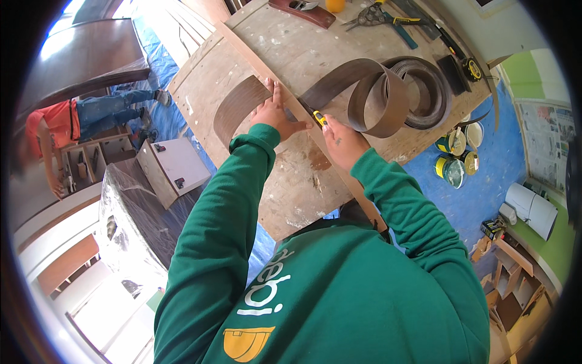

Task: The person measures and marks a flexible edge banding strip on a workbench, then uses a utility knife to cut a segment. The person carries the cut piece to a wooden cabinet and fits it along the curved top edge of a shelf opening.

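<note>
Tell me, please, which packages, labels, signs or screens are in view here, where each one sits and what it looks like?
Paint cans: round tins with yellow label bands, on the blue floor sheet right of the workbench.
Small box: dark with yellow patches, on the floor at the right.
Newspaper sheets: grey printed pages stuck on the green wall, far right.
No screens.

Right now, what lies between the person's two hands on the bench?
In the head view, a dark veneer strip crosses a narrow wooden slat between the left hand and right hand, and a yellow knife cuts there.
</note>
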Available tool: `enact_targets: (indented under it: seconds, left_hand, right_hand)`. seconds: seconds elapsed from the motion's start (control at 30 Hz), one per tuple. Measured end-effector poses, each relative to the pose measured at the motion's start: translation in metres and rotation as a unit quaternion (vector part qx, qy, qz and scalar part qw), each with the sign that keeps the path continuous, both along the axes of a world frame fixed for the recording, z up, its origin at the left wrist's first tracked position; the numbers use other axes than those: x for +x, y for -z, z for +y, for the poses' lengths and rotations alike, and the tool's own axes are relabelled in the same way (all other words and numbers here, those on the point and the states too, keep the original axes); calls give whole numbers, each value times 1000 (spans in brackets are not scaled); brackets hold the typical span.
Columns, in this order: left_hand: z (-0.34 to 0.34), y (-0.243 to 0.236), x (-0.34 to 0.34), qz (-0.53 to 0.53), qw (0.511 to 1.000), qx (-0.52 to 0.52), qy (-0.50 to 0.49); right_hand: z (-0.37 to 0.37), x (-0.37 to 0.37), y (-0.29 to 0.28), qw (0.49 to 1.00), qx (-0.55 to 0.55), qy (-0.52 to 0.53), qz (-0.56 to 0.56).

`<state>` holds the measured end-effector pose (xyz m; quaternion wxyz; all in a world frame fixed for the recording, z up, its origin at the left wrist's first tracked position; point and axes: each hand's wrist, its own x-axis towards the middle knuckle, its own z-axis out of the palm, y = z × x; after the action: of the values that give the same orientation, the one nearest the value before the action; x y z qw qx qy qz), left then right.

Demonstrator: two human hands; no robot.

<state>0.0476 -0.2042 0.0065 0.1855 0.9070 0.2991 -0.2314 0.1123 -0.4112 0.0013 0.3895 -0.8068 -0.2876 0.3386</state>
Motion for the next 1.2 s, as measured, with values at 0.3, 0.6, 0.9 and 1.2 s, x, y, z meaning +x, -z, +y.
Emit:
enact_targets:
  seconds: [0.3, 0.6, 0.9, 1.2]
  left_hand:
    - [1, -4, -1, -17, 999, -30, -7]
    - [1, 11, -4, -28, 999, 35, 14]
    - [2, 1, 0, -7, 1000, -24, 2]
    - [2, -2, 0, 3, 1000, -28, -3]
  right_hand:
    - [11, -1, 4, 999, -20, -16, -21]
    - [14, 3, -1, 998, -23, -47, -28]
    - [-25, -10, -10, 994, -51, -80, -52]
    - [-48, -12, -31, 999, -22, -8, -34]
